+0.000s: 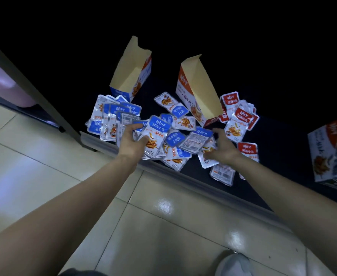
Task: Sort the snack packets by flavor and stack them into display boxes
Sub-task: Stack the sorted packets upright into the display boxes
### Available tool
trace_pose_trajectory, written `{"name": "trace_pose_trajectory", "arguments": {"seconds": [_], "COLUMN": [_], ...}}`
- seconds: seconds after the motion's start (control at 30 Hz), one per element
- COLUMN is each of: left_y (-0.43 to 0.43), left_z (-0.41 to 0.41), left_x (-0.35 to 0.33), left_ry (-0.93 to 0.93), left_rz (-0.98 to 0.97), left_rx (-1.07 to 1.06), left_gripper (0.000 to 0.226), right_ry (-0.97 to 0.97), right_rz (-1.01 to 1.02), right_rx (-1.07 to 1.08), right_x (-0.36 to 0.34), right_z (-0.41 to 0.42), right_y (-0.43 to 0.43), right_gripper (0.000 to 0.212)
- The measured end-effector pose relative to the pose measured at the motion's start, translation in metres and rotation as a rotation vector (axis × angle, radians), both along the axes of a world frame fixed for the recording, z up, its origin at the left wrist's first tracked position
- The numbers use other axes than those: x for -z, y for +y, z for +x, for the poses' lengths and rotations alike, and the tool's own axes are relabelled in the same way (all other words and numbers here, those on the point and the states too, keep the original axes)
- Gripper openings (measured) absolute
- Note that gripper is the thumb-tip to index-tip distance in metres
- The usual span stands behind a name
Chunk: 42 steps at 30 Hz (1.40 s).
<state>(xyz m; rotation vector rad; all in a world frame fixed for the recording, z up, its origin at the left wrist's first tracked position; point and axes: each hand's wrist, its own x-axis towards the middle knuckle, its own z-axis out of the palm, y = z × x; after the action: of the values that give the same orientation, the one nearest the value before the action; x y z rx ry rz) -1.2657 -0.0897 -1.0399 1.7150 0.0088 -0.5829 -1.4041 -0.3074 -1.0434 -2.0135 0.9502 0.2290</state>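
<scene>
On the head camera, I see my left hand (130,140) over the near edge of the dark counter (283,142), its fingers clenched round a stack (156,136) of blue packets with the thumb on top. My right hand (224,149) is just to the right, fingers grasping one packet (207,159) at the right of a loose blue heap (178,154) that lies between my hands. A tidier blue pile (107,116) lies at the left, and behind it stands the open blue box (130,70). The open red box (201,86) stands far centre, with red packets (241,118) just to its right. A third box (331,152) sits at the right edge. Below are the tiled floor (44,156) and a shoe (233,263).
</scene>
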Motion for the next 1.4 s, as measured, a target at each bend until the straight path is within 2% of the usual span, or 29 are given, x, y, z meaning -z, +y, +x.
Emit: {"name": "trace_pose_trajectory", "arguments": {"seconds": [0.1,0.2,0.23,0.37,0.6,0.73,0.83,0.9,0.97,1.03,1.13,1.23,1.3,1.4], "left_y": [-0.009,-0.013,-0.014,-0.015,-0.019,-0.022,-0.029,-0.036,-0.043,-0.052,-0.072,-0.097,-0.110,-0.121], "left_z": [-0.005,-0.007,-0.007,-0.009,-0.021,-0.025,-0.031,-0.035,-0.039,-0.046,-0.058,-0.076,-0.089,-0.102], "left_x": [0.001,0.002,0.002,0.000,-0.012,-0.017,-0.020,-0.019,-0.017,-0.021,-0.030,-0.027,-0.020,-0.006], "left_ry": [0.006,0.017,0.020,0.039,-0.006,-0.078,0.003,0.044,0.037,0.025,-0.095,-0.130,-0.099,-0.118], "left_rz": [-0.026,-0.066,-0.080,-0.093,-0.138,-0.203,-0.237,-0.165,-0.060,0.034,0.085,-0.055,-0.126,-0.135], "left_rx": [0.016,0.004,-0.007,-0.002,0.147,0.217,0.239,0.283,0.368,0.451,0.559,0.625,0.684,0.743], "left_gripper": [0.033,0.031,0.031,0.034,0.035,0.056,0.070,0.053,0.050,0.052,0.049,0.050,0.053,0.072], "right_ry": [-0.104,-0.174,-0.208,-0.381,-0.476,-0.402,-0.384,-0.365,-0.336,-0.339,-0.406,-0.477,-0.493,-0.480], "right_rz": [0.235,0.360,0.351,0.455,0.683,0.670,0.687,0.704,0.701,0.674,0.499,0.327,0.258,0.210], "right_rx": [0.199,0.312,0.346,0.448,0.231,0.181,0.255,0.241,0.177,0.150,0.146,0.173,0.191,0.219], "right_x": [-0.010,-0.021,-0.024,-0.034,-0.050,-0.047,-0.036,-0.032,-0.031,-0.033,-0.035,-0.036,-0.031,-0.018], "right_z": [-0.010,-0.017,-0.019,-0.026,0.005,0.025,0.029,0.026,0.019,0.010,-0.005,-0.029,-0.046,-0.067], "right_y": [-0.006,-0.015,-0.019,-0.033,0.002,0.030,0.044,0.044,0.040,0.034,0.020,0.002,-0.005,-0.002], "right_gripper": [0.068,0.015,0.007,0.011,0.018,0.019,0.046,0.050,0.036,0.029,0.045,0.062,0.061,0.057]}}
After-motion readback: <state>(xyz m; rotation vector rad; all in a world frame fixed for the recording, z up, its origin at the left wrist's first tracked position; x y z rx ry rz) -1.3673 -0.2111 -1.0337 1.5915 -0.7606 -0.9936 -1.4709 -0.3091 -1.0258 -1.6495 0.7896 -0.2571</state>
